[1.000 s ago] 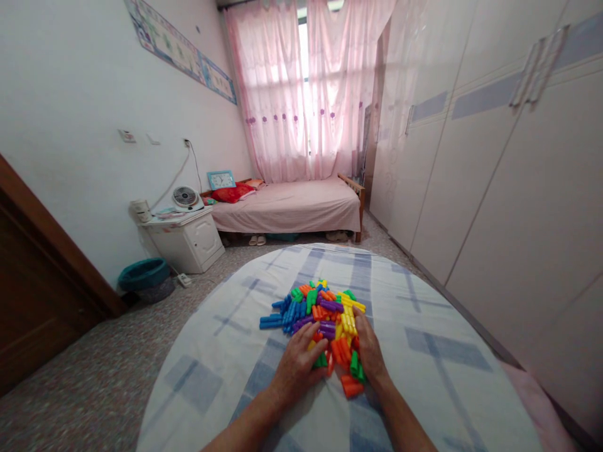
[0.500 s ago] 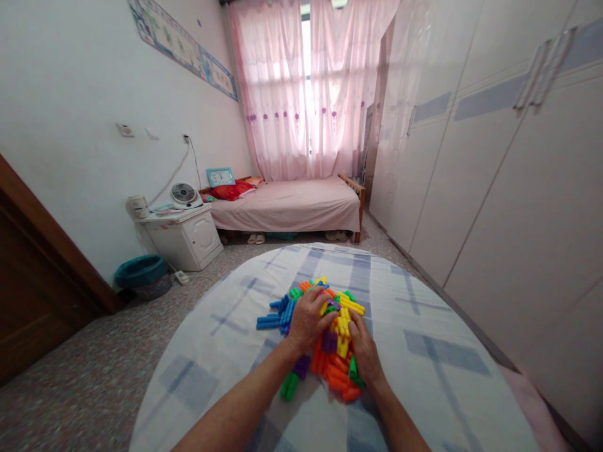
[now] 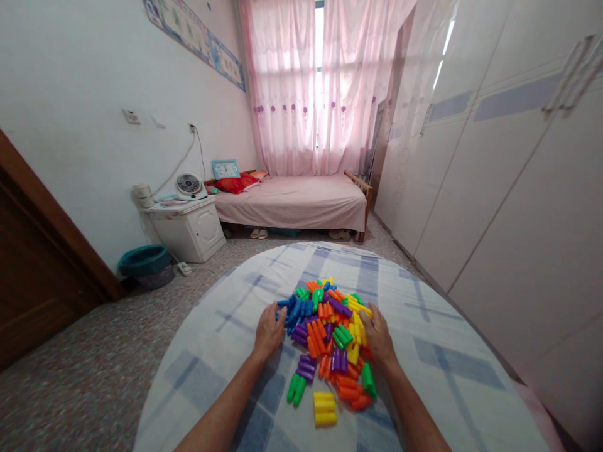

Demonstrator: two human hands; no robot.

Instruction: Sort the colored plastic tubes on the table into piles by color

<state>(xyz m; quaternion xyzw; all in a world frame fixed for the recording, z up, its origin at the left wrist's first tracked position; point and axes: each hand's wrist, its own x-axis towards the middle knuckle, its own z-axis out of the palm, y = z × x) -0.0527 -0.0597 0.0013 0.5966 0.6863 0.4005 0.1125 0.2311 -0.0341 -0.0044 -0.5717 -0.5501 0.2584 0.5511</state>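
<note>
A heap of plastic building blocks in blue, orange, purple, green and yellow, shaped like joined rounded tubes, lies on the round table. My left hand (image 3: 270,331) is at the heap's left side, fingers apart, its tips against the blue blocks (image 3: 296,309). On the opposite side my right hand (image 3: 378,333) rests with thumb and fingers apart, touching the yellow blocks (image 3: 355,329). Between the hands lie an orange block (image 3: 316,339) and a green block (image 3: 342,337). Nearer to me, a yellow block (image 3: 325,409) lies apart from the heap, as does a green block (image 3: 296,389) touching a purple one.
A checked cloth (image 3: 221,376) covers the round table. Beyond it stand a bed (image 3: 296,201), a white cabinet (image 3: 200,232) with a small fan (image 3: 189,185), and a teal-lined bin (image 3: 146,267). A tall wardrobe (image 3: 494,207) lines the right side.
My left hand has moved off the middle of the heap to its left side. My right hand has shifted slightly right. A yellow block now lies in front of the heap.
</note>
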